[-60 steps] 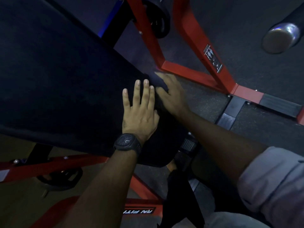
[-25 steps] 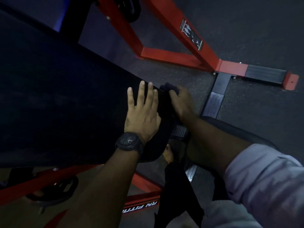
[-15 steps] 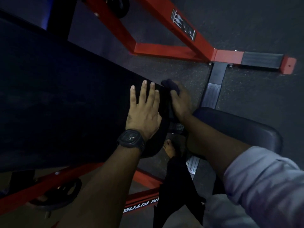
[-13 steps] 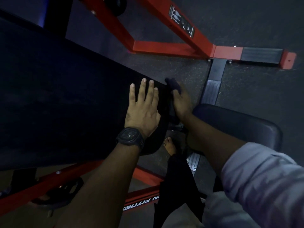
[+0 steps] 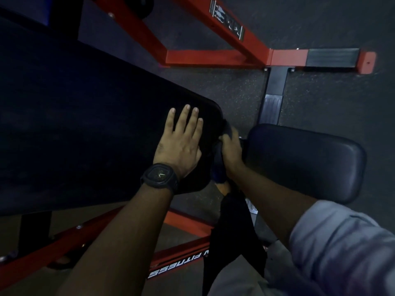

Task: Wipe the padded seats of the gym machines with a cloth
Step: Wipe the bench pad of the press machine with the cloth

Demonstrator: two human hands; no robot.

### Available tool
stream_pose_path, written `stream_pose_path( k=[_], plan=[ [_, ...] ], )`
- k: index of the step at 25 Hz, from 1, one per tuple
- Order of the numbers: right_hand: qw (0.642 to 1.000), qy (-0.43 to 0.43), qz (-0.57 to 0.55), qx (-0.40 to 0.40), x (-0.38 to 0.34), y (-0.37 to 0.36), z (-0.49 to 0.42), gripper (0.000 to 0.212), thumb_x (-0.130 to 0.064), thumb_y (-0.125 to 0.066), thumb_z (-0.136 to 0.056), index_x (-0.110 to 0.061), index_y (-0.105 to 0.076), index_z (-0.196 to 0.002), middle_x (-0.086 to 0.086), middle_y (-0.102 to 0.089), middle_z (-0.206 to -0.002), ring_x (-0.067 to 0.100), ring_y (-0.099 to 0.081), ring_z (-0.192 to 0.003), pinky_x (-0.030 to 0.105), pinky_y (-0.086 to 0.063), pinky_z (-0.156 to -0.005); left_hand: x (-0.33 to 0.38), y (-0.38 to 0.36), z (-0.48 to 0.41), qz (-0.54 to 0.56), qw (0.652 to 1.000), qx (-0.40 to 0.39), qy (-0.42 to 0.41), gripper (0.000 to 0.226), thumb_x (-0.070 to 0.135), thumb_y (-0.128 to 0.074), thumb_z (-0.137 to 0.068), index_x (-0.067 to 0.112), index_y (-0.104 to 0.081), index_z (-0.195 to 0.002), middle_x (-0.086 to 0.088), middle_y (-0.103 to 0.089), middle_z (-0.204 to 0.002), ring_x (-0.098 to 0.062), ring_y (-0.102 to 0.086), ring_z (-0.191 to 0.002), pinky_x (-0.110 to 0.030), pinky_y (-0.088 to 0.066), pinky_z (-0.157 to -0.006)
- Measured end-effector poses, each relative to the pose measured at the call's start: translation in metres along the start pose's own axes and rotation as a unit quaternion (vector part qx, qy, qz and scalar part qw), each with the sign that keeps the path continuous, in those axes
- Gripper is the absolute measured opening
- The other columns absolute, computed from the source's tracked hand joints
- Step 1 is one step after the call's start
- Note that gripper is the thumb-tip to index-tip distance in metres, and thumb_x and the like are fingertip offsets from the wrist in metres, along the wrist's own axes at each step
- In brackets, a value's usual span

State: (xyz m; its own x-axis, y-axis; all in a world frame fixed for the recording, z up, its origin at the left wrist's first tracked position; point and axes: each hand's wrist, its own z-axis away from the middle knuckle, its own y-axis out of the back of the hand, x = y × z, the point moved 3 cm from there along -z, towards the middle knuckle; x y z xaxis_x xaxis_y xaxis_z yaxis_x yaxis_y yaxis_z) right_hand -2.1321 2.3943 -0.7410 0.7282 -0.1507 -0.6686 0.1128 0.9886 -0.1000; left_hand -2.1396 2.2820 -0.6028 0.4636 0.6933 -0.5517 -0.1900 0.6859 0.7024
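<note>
A long black padded backrest point(image 5: 74, 129) slants across the left of the view. My left hand point(image 5: 180, 144), with a black watch at the wrist, lies flat with straight fingers on its lower right end. My right hand point(image 5: 232, 149) grips a dark cloth point(image 5: 219, 165) against the pad's rounded end edge, in the gap beside the smaller black seat pad point(image 5: 307, 163). Part of the cloth sticks out above my fingers and part hangs below my wrist.
The machine's red steel frame point(image 5: 213, 58) runs across the top, with a black foot plate point(image 5: 272, 103) on the dark rubber floor. Another red bar with white lettering point(image 5: 177, 265) lies below. My dark trouser leg and foot point(image 5: 233, 231) stand between the pads.
My right hand has slid with the cloth from the pad's top corner down along its end edge. The view has shifted, bringing the seat pad into sight. My left hand stays flat on the backrest.
</note>
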Motion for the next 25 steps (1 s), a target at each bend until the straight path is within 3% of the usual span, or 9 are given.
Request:
stream_pose_path(
  k=[3,6,8,12,15,18,20,22,25],
  plan=[
    [1.0,-0.005,-0.002,0.017,-0.001,-0.004,-0.007,0.053,-0.023,-0.047,-0.098,-0.034,-0.04,-0.15,-0.002,-0.06,-0.124,0.021,-0.058,-0.112,0.04,-0.046,-0.1,0.003,-0.004,0.003,-0.01,1.0,0.007,0.0,0.073,0.046,-0.025,-0.102,0.009,-0.006,-0.161,-0.017,0.001,-0.169,-0.037,0.004,-0.156,-0.06,0.006,-0.122],
    [0.999,-0.018,-0.01,-0.041,0.043,-0.007,0.033,0.053,-0.032,-0.05,-0.087,-0.044,-0.048,-0.139,-0.008,-0.067,-0.12,0.018,-0.063,-0.11,0.049,-0.049,-0.103,0.004,-0.003,0.005,-0.001,1.0,0.007,0.009,0.073,0.047,-0.026,-0.101,0.009,-0.008,-0.161,-0.017,0.0,-0.169,-0.037,0.003,-0.156,-0.06,0.005,-0.122],
    [0.999,-0.025,-0.026,-0.004,0.029,-0.005,0.019,0.053,-0.026,-0.048,-0.092,-0.039,-0.046,-0.144,-0.009,-0.065,-0.116,0.018,-0.062,-0.111,0.049,-0.048,-0.104,0.005,-0.005,0.008,-0.01,1.0,0.007,0.001,0.073,0.046,-0.025,-0.101,0.009,-0.007,-0.161,-0.017,0.0,-0.169,-0.037,0.003,-0.156,-0.06,0.004,-0.123],
    [0.999,-0.025,-0.021,0.019,0.039,-0.01,0.03,0.063,-0.03,-0.049,-0.089,-0.036,-0.038,-0.15,-0.003,-0.058,-0.136,0.019,-0.055,-0.124,0.044,-0.043,-0.109,0.008,-0.007,0.014,-0.018,1.0,0.006,-0.002,0.072,0.044,-0.026,-0.101,0.009,-0.01,-0.161,-0.017,-0.003,-0.169,-0.036,0.0,-0.156,-0.058,0.002,-0.123],
    [0.995,-0.075,-0.068,0.013,0.057,-0.013,0.04,0.05,-0.023,-0.049,-0.089,-0.03,-0.051,-0.139,0.001,-0.066,-0.119,0.024,-0.063,-0.111,0.051,-0.05,-0.102,0.007,-0.005,0.014,-0.015,1.0,0.0,-0.002,0.072,0.044,-0.022,-0.101,0.008,-0.007,-0.161,-0.018,0.001,-0.169,-0.036,0.003,-0.156,-0.058,0.005,-0.122],
    [0.987,-0.113,-0.115,0.026,0.067,-0.016,0.029,0.046,-0.024,-0.049,-0.093,-0.033,-0.052,-0.138,-0.002,-0.068,-0.115,0.019,-0.065,-0.105,0.042,-0.053,-0.096,0.008,-0.006,0.018,-0.026,1.0,-0.001,0.003,0.072,0.044,-0.023,-0.102,0.008,-0.005,-0.161,-0.018,0.002,-0.169,-0.034,0.002,-0.157,-0.056,0.005,-0.123],
    [0.986,-0.131,-0.097,0.016,0.081,-0.018,0.05,0.034,-0.034,-0.049,-0.094,-0.032,-0.057,-0.127,-0.004,-0.069,-0.113,0.013,-0.065,-0.096,0.041,-0.052,-0.097,0.008,-0.006,0.026,-0.021,1.0,0.006,0.015,0.071,0.043,-0.024,-0.102,0.007,-0.007,-0.161,-0.018,-0.001,-0.169,-0.033,0.0,-0.157,-0.054,0.003,-0.124],
    [0.979,-0.15,-0.132,0.029,0.085,-0.021,0.06,0.024,-0.027,-0.048,-0.097,-0.024,-0.059,-0.117,0.004,-0.069,-0.112,0.014,-0.065,-0.089,0.042,-0.053,-0.095,0.008,-0.007,0.035,-0.021,1.0,0.003,0.019,0.071,0.041,-0.024,-0.101,0.007,-0.008,-0.161,-0.018,-0.002,-0.169,-0.031,-0.002,-0.157,-0.052,0.002,-0.124],
    [0.977,-0.141,-0.151,0.048,0.077,-0.022,0.064,0.038,-0.029,-0.052,-0.086,-0.029,-0.062,-0.123,0.004,-0.071,-0.11,0.023,-0.069,-0.1,0.044,-0.055,-0.095,0.003,-0.009,0.05,-0.031,0.999,0.007,0.027,0.071,0.04,-0.025,-0.101,0.007,-0.009,-0.161,-0.018,-0.003,-0.169,-0.03,-0.005,-0.157,-0.049,0.0,-0.125]
  ],
)
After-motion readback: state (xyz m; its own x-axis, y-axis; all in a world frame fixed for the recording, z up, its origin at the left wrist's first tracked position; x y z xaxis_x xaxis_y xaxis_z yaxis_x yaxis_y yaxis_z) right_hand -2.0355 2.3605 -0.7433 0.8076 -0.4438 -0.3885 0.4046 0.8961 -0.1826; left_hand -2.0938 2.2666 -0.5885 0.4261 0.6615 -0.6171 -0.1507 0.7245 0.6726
